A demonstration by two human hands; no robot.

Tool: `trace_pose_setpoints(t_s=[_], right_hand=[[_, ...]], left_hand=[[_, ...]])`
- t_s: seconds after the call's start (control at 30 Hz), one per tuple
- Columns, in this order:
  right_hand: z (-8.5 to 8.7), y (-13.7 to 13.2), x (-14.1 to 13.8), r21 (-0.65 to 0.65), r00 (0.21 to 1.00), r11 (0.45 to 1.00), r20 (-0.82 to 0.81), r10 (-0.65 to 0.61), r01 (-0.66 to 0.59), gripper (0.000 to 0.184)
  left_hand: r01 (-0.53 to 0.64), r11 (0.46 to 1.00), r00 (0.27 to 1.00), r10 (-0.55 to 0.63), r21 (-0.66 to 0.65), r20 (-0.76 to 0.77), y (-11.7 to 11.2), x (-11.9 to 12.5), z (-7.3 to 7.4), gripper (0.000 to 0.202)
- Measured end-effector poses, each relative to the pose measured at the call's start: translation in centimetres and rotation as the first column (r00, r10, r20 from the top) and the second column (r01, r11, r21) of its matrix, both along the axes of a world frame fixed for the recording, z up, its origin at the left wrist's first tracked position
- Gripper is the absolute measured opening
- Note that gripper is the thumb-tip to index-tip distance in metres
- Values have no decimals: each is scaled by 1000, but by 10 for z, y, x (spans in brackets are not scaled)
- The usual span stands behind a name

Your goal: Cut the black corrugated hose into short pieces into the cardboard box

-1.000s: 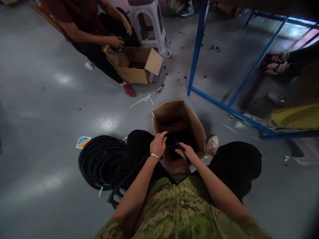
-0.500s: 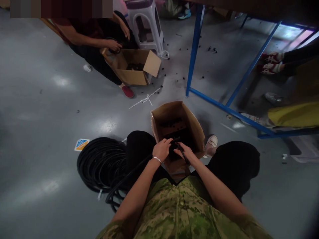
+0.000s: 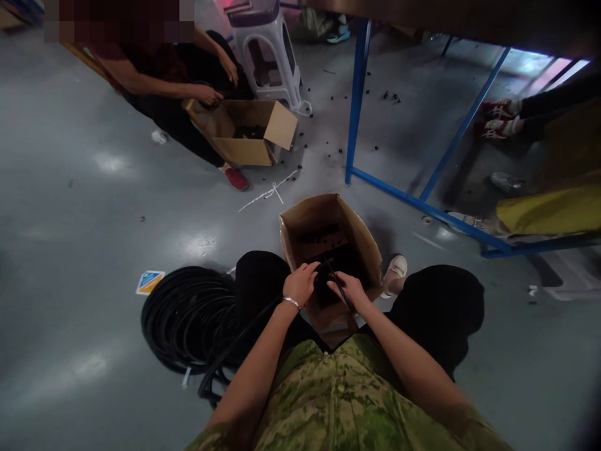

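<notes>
Both hands work over an open cardboard box (image 3: 369, 244) between my knees. My left hand (image 3: 300, 283) is closed round the end of a black hose (image 3: 263, 315), which runs back under my forearm to a large black coil (image 3: 183, 319) on the floor at my left. In my right hand (image 3: 348, 289) is a slim dark tool (image 3: 346, 299), scissors-like, its handle lying along the palm; its tip comes close to the left fingertips. The exact contact is too dark to make out. Small black pieces (image 3: 323, 239) lie inside the box.
Ahead, a seated person (image 3: 154, 88) reaches over another cardboard box (image 3: 244, 150) near a plastic stool (image 3: 265, 56). A blue table frame (image 3: 357, 106) stands to the right, with other people's feet beyond. Black bits and white string (image 3: 272, 190) are on the floor.
The view has shifted slightly, so the surroundings sit a little further left. Both hands keep nearly the same place and grip over the box.
</notes>
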State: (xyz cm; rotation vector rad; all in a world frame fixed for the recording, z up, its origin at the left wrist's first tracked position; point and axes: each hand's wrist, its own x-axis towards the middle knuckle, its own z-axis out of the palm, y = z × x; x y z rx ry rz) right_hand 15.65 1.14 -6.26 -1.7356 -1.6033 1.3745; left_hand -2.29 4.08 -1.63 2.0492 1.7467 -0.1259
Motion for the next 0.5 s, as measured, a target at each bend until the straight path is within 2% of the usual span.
trace_pose_setpoints(t_s=[0.13,0.37,0.5], right_hand=[[6,-1,-2,17,997,999,75,29,-30,26],[5,-1,-8,34,993,999,113,20,-24,24],[0,-4,-14,19,993,999,108,38,-40,24]], left_hand=[[-23,999,1000,23,-26,-15,4,-2,3,36],[63,996,986,-70,-55,-153,13,17,23,33],[14,997,985,-27,-77,-170,15,24,29,28]])
